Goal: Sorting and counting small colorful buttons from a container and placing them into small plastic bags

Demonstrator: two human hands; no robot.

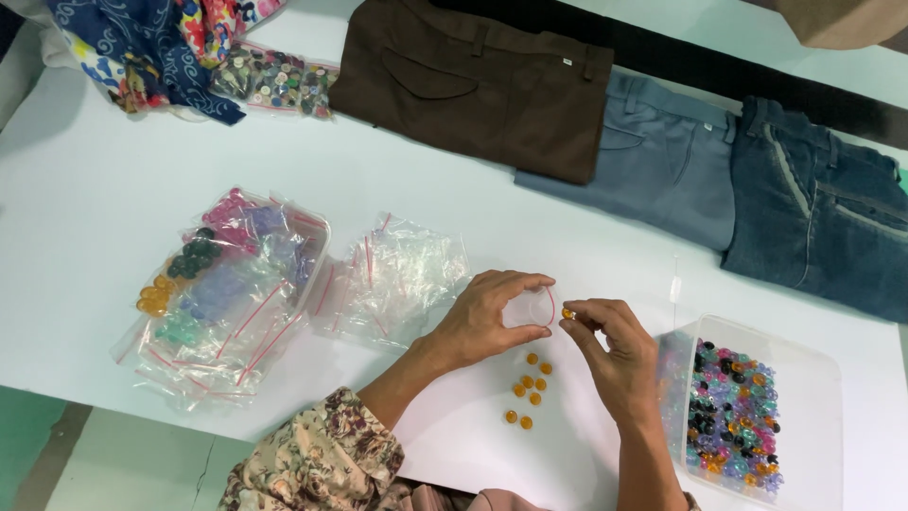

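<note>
Near you, your left hand (492, 317) pinches a small clear bag (532, 308) open, so your right hand (613, 345), fingers closed on an orange bead (568, 313), meets its mouth above the loose orange beads (528, 388).

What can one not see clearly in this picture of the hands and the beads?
- Head view: the small clear bag in the left hand; its inside is too transparent to judge.
- The orange bead in the right hand fingers: too small for detail.
- The clear box of mixed beads: its lower end is cut off by the bottom edge.
- Tan object: cut off by the top edge.
</note>
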